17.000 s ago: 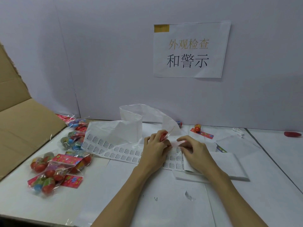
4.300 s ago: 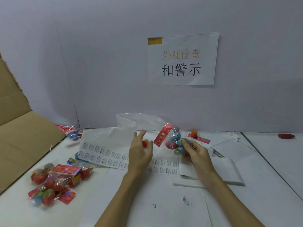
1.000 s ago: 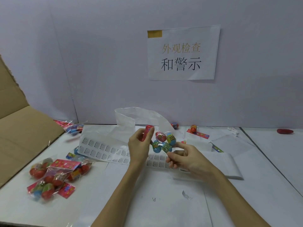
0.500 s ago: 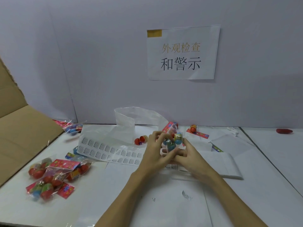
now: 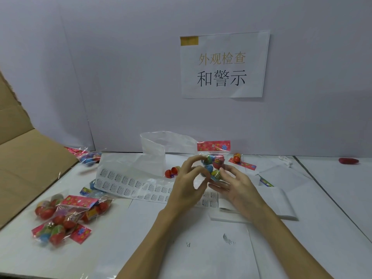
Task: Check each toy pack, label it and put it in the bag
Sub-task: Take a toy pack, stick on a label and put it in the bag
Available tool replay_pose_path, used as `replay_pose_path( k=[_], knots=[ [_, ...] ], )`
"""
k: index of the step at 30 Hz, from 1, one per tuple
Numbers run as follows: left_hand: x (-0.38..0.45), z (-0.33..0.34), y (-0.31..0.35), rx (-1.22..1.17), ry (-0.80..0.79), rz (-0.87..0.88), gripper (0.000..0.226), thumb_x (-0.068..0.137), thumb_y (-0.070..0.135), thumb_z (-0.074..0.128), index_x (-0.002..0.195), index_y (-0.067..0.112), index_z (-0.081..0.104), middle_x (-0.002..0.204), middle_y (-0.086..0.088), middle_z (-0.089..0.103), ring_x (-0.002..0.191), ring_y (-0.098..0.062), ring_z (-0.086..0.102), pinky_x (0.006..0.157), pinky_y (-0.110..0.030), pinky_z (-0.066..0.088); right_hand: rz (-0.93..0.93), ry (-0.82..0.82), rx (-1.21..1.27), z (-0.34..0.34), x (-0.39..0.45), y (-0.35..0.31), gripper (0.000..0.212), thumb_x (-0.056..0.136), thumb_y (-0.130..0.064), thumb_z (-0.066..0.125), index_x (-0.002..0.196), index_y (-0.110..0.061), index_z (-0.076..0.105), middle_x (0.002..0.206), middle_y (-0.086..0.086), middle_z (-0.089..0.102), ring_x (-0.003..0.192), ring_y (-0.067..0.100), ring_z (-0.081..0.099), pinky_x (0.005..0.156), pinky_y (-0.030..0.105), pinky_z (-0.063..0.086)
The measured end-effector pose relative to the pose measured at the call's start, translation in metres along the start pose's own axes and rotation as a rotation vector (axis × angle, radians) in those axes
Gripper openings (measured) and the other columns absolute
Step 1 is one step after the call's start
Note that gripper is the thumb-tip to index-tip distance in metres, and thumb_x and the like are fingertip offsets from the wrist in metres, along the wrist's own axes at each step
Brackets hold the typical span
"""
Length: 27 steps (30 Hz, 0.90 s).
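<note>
Fingertips (image 5: 196, 159) of our left hand (image 5: 186, 186) curl onto the left side of the toy pack (image 5: 213, 160), and our right hand (image 5: 235, 185) pinches its lower right edge, so both hands hold it upright above the table (image 5: 332, 198), its pink header card on top. Just beneath our hands lies the label sheet (image 5: 128, 182). Beyond it, toward the far wall, stands the clear bag (image 5: 154, 150), mouth open. Near left sit more toy packs (image 5: 66, 216) beside a cardboard box (image 5: 26, 164).
</note>
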<state>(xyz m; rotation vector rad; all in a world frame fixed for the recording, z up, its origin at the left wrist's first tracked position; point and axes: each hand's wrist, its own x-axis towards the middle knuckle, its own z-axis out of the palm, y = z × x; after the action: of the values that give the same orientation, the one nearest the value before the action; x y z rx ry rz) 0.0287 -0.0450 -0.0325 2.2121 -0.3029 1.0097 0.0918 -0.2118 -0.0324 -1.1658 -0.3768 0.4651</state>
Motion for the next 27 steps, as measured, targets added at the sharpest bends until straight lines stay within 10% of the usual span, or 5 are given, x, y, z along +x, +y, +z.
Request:
replay_pose_path(
  k=[9,15,20,27],
  knots=[
    [0.002,0.001,0.008,-0.394,0.07,-0.373,0.012,0.099,0.012,0.069,0.106,0.012,0.078,0.128,0.002,0.062,0.12,-0.012,0.063,0.088,-0.02,0.056,0.004,0.004,0.024,0.005,0.0,0.0,0.033,0.108,-0.023,0.051,0.138,-0.009,0.057,0.124,0.016,0.073,0.112,0.034,0.073,0.099,0.049,0.058],
    [0.001,0.005,0.015,-0.572,-0.089,-0.639,0.052,0.091,0.065,0.066,0.128,0.029,0.068,0.135,0.011,0.065,0.126,-0.002,0.06,0.108,-0.031,0.05,-0.441,0.122,-0.803,0.006,-0.006,0.008,0.041,0.104,-0.024,0.06,0.144,-0.029,0.057,0.129,-0.01,0.059,0.113,0.003,0.062,0.088,0.017,0.056],
    [0.004,-0.002,0.011,-0.819,0.056,-0.78,0.038,0.108,0.035,0.052,0.121,0.004,0.071,0.111,-0.013,0.077,0.105,-0.032,0.075,0.09,-0.037,0.061,-0.599,0.165,-0.999,0.005,-0.005,0.011,0.025,0.099,-0.016,0.068,0.121,-0.028,0.071,0.116,-0.004,0.051,0.102,0.004,0.058,0.081,0.014,0.055],
    [0.008,-0.003,0.009,-0.927,0.017,-0.907,0.035,0.108,0.017,0.045,0.104,0.007,0.078,0.104,-0.017,0.076,0.089,-0.028,0.075,0.07,-0.03,0.052,-0.562,0.227,-0.918,0.007,-0.006,0.005,0.03,0.095,-0.021,0.074,0.115,-0.038,0.059,0.111,-0.003,0.055,0.096,0.007,0.061,0.071,0.007,0.053]
  ],
)
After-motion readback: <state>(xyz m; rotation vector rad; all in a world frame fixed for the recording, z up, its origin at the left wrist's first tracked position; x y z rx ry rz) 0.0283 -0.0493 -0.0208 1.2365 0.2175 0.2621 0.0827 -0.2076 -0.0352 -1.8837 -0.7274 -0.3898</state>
